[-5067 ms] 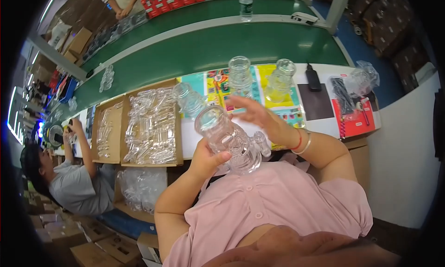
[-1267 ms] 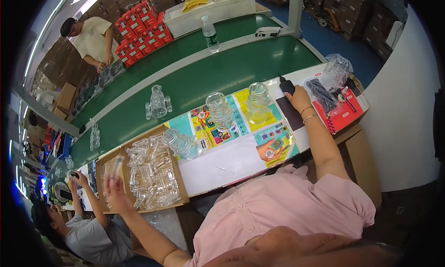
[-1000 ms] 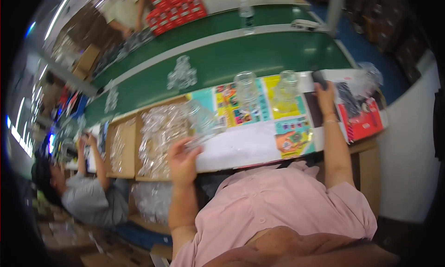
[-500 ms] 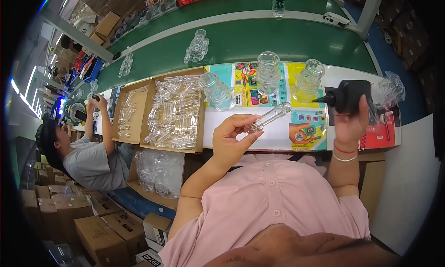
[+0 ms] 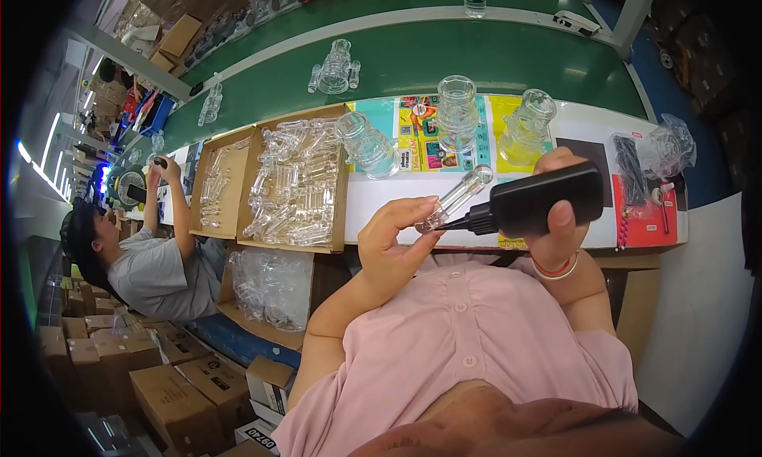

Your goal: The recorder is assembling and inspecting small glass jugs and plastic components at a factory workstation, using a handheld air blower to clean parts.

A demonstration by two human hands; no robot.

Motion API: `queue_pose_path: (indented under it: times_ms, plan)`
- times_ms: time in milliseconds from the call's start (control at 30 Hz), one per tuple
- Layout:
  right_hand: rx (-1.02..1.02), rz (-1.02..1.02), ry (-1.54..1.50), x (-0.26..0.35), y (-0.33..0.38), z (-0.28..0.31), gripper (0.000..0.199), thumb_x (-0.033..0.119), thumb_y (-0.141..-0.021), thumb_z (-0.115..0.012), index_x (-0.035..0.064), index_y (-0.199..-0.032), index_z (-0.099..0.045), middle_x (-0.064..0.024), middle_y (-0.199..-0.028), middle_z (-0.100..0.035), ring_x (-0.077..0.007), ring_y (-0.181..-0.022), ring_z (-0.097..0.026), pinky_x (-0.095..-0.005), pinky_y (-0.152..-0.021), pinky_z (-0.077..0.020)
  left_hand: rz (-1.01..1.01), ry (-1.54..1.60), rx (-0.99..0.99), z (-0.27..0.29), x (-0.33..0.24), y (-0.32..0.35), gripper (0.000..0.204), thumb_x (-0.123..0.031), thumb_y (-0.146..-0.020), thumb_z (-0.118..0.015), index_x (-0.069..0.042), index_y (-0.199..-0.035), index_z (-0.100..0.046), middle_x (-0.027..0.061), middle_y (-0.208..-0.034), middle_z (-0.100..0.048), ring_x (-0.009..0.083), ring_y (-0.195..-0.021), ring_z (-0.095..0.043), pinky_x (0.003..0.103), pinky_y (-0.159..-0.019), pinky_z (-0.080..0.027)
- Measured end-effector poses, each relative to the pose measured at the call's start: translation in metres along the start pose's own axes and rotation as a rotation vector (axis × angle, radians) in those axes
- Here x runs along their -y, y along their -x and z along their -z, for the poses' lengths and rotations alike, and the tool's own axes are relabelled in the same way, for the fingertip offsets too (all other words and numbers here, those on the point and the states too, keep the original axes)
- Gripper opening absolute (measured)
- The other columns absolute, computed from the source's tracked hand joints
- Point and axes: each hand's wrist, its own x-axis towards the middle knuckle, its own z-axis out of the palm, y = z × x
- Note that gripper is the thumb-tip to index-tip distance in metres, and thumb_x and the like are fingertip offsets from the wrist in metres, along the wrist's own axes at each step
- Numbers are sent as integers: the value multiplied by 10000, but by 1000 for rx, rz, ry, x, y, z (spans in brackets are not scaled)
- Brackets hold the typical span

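My left hand [image 5: 389, 239] pinches a clear glass tube [image 5: 462, 190] by its lower end, and the tube's rounded bulb tip slants up and to the right. A black squeeze bottle [image 5: 552, 197] lies on its side in my right hand [image 5: 565, 225], the fingers wrapped round its body. Its thin nozzle points left, right at the tube's lower end by my left fingertips; I cannot tell whether it touches the glass. Beyond my hands stand three clear glass vessels: a left one [image 5: 368, 145], a middle one [image 5: 458, 114] and a right one [image 5: 528, 127].
A cardboard tray [image 5: 342, 195] of many glass tubes sits to the left, beside a smaller tray [image 5: 198, 189]. More glassware [image 5: 336, 67] stands on the green belt [image 5: 413, 56]. At far left a person [image 5: 151, 251] works. A plastic-wrapped piece [image 5: 665, 149] lies at right.
My right hand has brought the black bottle left and nearer to me, its nozzle now at the tube's lower end. My left hand keeps its hold on the tube.
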Motion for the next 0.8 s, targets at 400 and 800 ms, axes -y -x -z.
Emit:
queue_pose_path:
  times_ms: [400, 800]
  plan:
    - [165, 166, 247, 0, 9, 2, 420, 297, -774, -630, -13, -1005, -465, -114, -894, -490, -159, -738, -496, -255, -644, -424, -47, -74, -2, 2, 0, -1, 380, 99, -637, -690, -2, -991, -595, 148, -970, -604, 147, -755, -597, 233, -598, -492]
    - [25, -79, 19, -1, 6, -6, 365, 265, -786, -631, -4, -988, -488, -48, -901, -504, -102, -769, -485, -226, -689, -410, -152, -164, 5, 5, -2, 2, 406, 124, -612, -689, -11, -981, -585, 168, -1009, -580, 204, -866, -591, 260, -673, -505]
